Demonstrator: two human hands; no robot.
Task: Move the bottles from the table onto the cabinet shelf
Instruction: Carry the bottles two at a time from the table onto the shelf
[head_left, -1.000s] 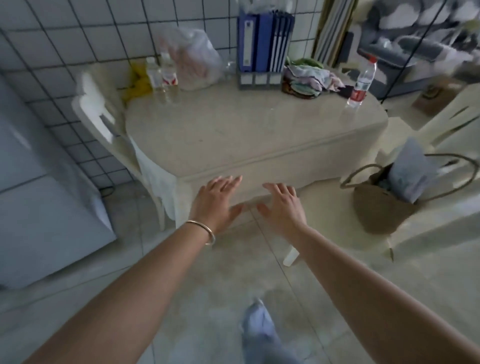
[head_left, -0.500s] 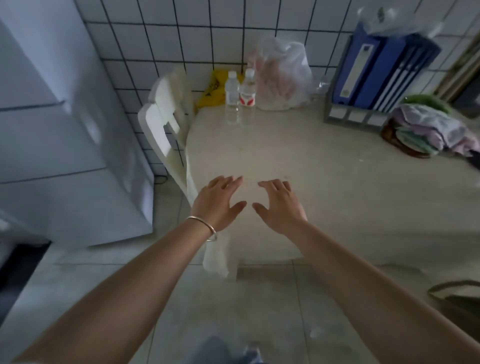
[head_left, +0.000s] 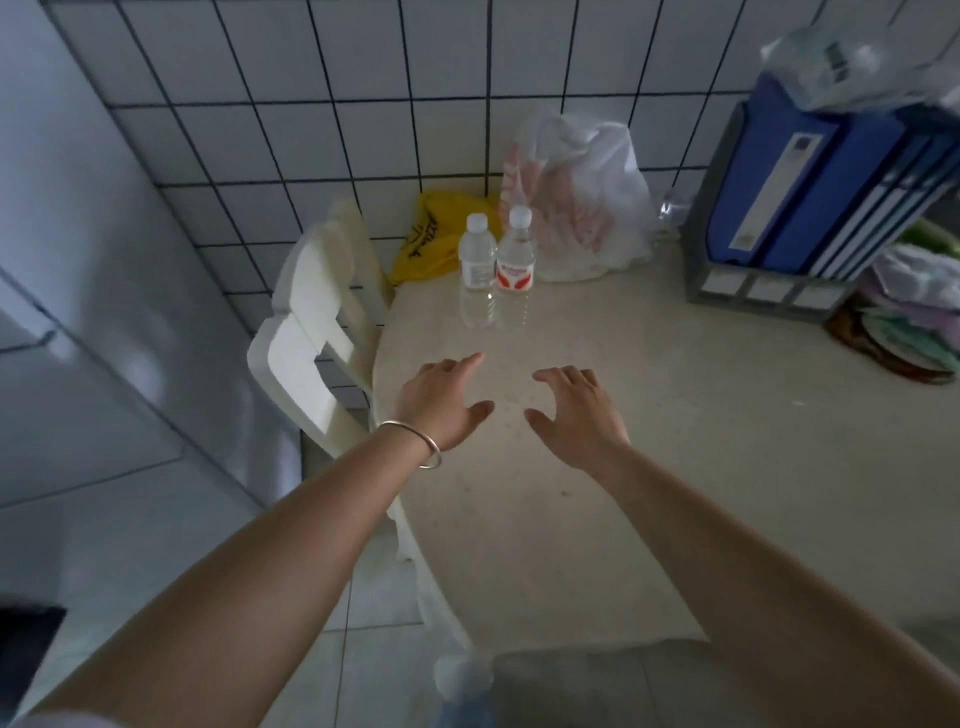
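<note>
Two clear plastic water bottles stand side by side at the back of the beige table (head_left: 701, 467): the left bottle (head_left: 476, 270) has a pale label, the right bottle (head_left: 515, 267) a red and white label. Both have white caps. My left hand (head_left: 441, 402), with a silver bangle on the wrist, hovers over the table with fingers spread, a short way in front of the bottles. My right hand (head_left: 576, 410) is beside it, fingers apart and curled downward. Neither hand holds anything or touches a bottle.
A white plastic chair (head_left: 311, 332) stands at the table's left edge. Behind the bottles lie a yellow bag (head_left: 431, 241) and a white plastic bag (head_left: 576, 202). Blue binders in a grey rack (head_left: 810, 208) and folded cloths (head_left: 914, 312) sit at right. A white cabinet or appliance (head_left: 78, 312) fills the left.
I have come closer to the table and turned left. Both hands now reach over the tabletop toward the two bottles. The third bottle at the table's far right is out of view.
</note>
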